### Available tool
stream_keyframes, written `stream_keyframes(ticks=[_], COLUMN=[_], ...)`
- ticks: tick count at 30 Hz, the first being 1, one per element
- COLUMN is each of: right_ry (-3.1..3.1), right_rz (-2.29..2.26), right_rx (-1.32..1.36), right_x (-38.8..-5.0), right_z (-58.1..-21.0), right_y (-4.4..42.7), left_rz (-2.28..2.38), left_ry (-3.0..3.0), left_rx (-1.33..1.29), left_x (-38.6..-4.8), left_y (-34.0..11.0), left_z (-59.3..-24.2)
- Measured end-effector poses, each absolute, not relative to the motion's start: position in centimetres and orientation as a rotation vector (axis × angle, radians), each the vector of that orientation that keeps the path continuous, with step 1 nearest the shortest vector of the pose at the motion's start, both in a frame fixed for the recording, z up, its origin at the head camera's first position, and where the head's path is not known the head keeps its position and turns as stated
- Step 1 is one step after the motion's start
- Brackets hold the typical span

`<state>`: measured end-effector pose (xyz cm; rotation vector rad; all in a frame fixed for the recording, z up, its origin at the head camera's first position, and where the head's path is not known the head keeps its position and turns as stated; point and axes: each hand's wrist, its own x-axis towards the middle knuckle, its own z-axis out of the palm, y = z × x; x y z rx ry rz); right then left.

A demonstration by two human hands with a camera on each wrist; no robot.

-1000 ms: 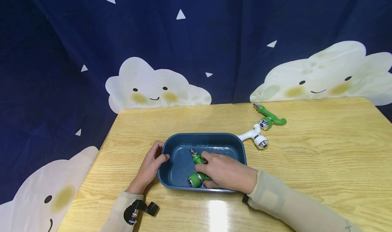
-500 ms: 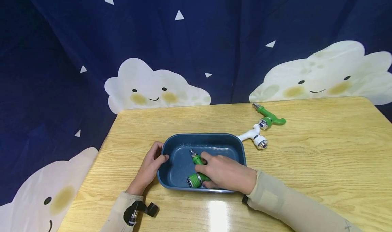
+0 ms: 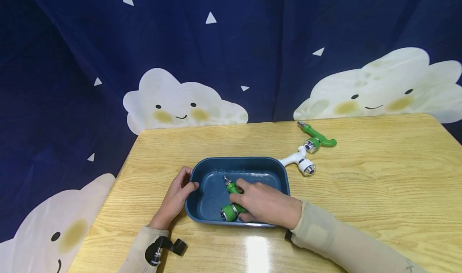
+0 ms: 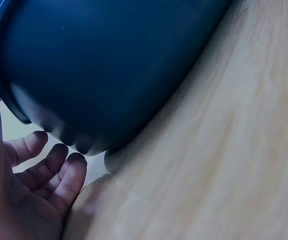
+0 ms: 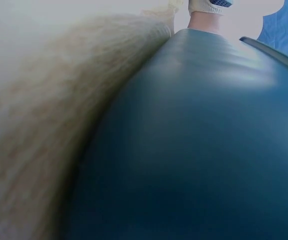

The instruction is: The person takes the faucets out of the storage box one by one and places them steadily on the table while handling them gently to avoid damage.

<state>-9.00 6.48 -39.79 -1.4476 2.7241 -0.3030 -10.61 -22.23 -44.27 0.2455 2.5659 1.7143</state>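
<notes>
A dark blue rectangular plastic basin [image 3: 211, 160] sits on the table. My left hand [image 3: 177, 195] holds its left end, with the thumb over the rim. In the left wrist view, the curled fingers of that hand [image 4: 46, 180] lie against the outside wall of the basin [image 4: 103, 65]. Inside the basin lies a green tap [image 3: 229, 213] with a chrome-tipped end and a ribbed knob. My right hand [image 3: 265, 201] grips this tap from above and hides part of its body. Only the outer wall of the basin [image 5: 194, 140] fills most of the right wrist view.
Just right of the basin lies a white tap [image 3: 297, 159], its end partly behind the rim. Beyond it, a second green tap [image 3: 317, 136] rests on the wooden table [image 3: 379, 185]. A dark blue curtain [image 3: 231, 44] with cloud prints hangs behind the table.
</notes>
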Motion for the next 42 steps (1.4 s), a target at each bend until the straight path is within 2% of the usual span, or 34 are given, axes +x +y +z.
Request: stream_keyframes(ticks=[35, 42], right_ry=[2.776, 2.752], right_rz=[-0.362, -0.388], right_rx=[-1.451, -1.385], right_x=[-9.04, -8.97], right_z=[-39.86, -39.78], right_y=[6.30, 6.35], left_rz=[1.716, 1.712], left_ry=[2.564, 2.569], left_rx=[0.232, 0.226], left_x=[-10.61, -10.59], left_y=[-22.18, -22.20], left_z=[-44.24, -44.27])
